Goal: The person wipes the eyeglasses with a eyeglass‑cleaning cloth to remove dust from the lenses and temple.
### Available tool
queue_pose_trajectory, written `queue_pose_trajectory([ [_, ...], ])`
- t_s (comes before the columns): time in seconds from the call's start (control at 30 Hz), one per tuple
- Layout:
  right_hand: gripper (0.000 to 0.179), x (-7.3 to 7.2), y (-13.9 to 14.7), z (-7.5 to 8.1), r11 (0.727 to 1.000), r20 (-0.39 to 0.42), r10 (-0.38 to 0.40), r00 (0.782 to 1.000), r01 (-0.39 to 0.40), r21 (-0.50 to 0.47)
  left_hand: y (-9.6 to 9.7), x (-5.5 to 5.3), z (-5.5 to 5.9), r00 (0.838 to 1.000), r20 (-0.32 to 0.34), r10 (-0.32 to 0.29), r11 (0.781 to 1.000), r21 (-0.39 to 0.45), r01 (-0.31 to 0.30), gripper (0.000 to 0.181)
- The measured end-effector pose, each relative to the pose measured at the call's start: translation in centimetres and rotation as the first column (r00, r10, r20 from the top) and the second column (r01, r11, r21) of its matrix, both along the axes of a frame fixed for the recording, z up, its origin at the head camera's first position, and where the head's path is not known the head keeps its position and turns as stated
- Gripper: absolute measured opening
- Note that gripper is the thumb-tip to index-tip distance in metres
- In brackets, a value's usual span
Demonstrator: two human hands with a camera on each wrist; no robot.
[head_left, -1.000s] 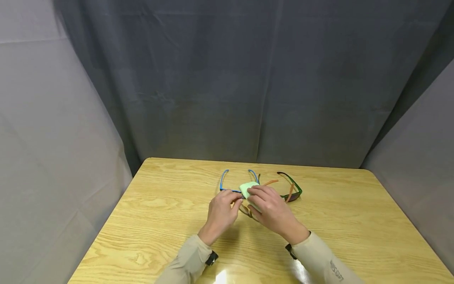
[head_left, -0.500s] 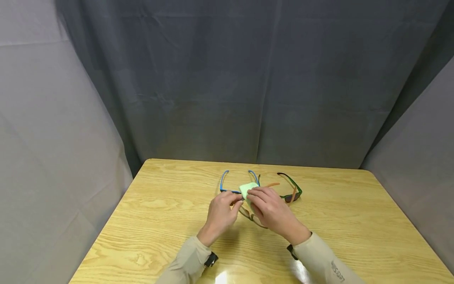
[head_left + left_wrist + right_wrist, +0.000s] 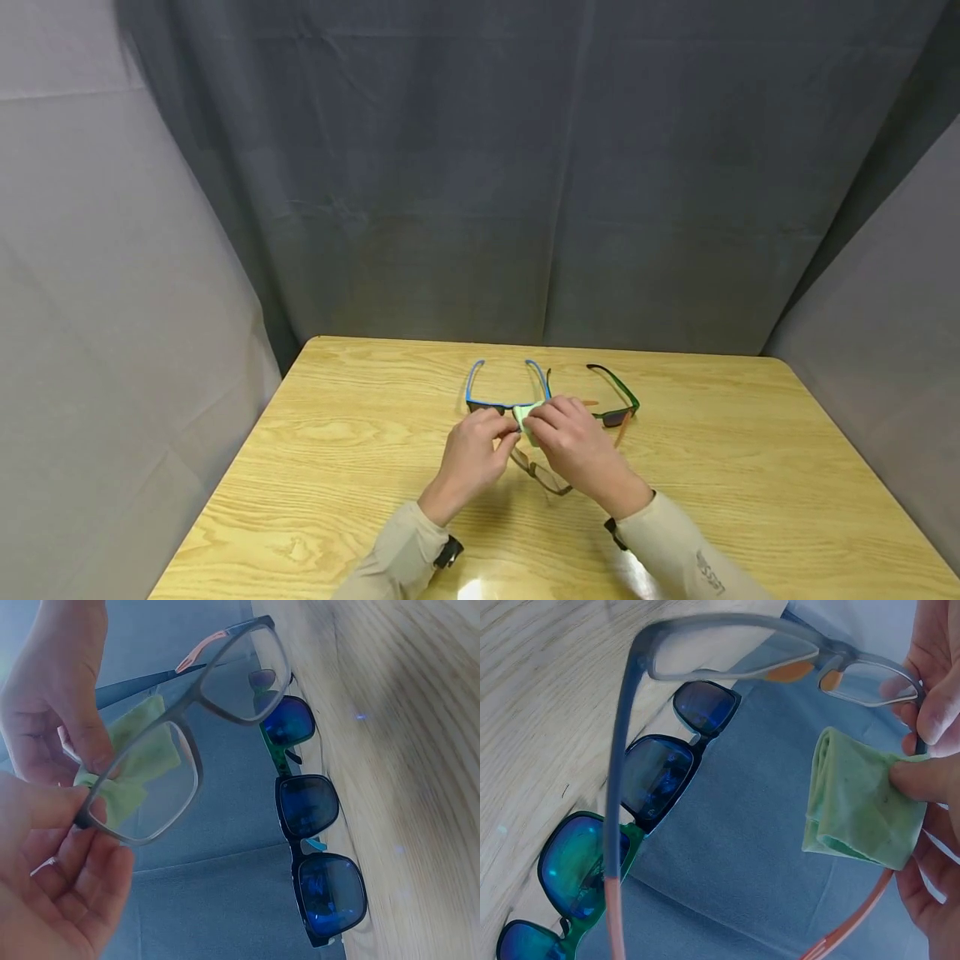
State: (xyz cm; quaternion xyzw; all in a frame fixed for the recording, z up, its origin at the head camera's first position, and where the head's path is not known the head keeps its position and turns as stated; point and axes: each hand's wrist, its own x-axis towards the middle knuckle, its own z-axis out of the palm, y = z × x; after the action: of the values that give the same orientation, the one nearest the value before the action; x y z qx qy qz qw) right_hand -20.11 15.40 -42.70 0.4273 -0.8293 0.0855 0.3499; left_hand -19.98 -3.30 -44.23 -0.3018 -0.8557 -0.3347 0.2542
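The grey glasses [image 3: 187, 727] with clear lenses are held up over the middle of the table [image 3: 337, 467], the left hand [image 3: 472, 458] pinching one end of the frame. The right hand [image 3: 577, 450] pinches a folded green cloth [image 3: 859, 799] against that lens. Behind them, toward the far edge, blue-framed sunglasses [image 3: 498, 392] and green-framed sunglasses [image 3: 615, 400] lie side by side.
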Motion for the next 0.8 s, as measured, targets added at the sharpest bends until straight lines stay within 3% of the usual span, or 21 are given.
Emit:
queue_pose_trajectory([
  [0.1,0.008,-0.1,0.0,-0.2,1.0,0.003,0.002,1.0,-0.002,0.002,-0.1,0.0,-0.1,1.0,0.001,-0.001,1.0,-0.016,0.001,0.005],
  [0.37,0.024,-0.2,-0.1,-0.2,1.0,0.04,-0.001,0.999,0.001,-0.002,-0.6,-0.2,-0.5,1.0,0.003,-0.017,1.0,-0.026,0.017,0.005],
  [0.8,0.032,-0.5,0.2,-0.1,0.999,-0.006,0.023,1.0,-0.023,-0.033,-1.2,-0.1,-0.3,1.0,0.007,-0.018,0.999,-0.031,0.018,0.006],
])
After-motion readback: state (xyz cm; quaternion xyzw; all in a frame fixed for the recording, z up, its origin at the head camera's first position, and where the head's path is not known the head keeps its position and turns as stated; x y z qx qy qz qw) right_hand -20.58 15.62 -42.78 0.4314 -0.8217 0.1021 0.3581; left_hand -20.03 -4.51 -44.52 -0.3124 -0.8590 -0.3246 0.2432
